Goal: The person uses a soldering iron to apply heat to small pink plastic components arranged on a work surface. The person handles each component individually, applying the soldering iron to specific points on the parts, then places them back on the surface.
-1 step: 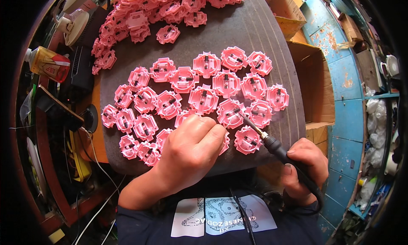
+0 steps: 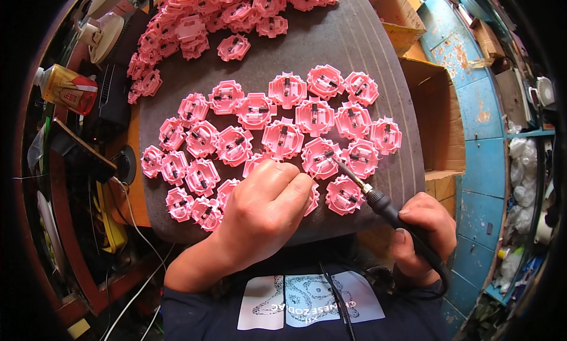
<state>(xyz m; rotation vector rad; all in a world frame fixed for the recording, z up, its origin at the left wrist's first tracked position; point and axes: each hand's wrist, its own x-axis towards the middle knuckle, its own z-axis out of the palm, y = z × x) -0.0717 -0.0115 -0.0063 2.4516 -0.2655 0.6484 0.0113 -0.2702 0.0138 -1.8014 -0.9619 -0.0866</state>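
Right now the right hand [image 2: 422, 234] has its grip closed around the black handle of a soldering iron [image 2: 378, 202], down near the lower right edge of the dark grey work mat [image 2: 366, 51]. The iron slants up and to the left, and its thin metal tip rests on one pink plastic part [image 2: 322, 158] in the front row of the laid-out group. The left hand [image 2: 263, 211] lies over the near edge of the mat, fingers curled together in a pinch; a very fine wire seems to run from the fingertips [image 2: 295, 175] towards the iron's tip, though it is too thin to be sure. That hand covers a few of the pink parts beneath it.

About thirty of these pink parts, round with notched rims and a small dark component in the middle of each, lie flat and close together in loose rows across the middle of the mat. A second, untidy heap of the same pink parts [image 2: 224, 16] sits along the far edge, well apart from the laid-out group.

Off the left edge of the mat stand a yellow and red can [image 2: 65, 88] and, nearer, a dark flat device [image 2: 82, 155] with cables trailing from it. An open cardboard box [image 2: 437, 113] is just beside the right edge of the mat, and a blue painted surface [image 2: 484, 134] runs beyond it
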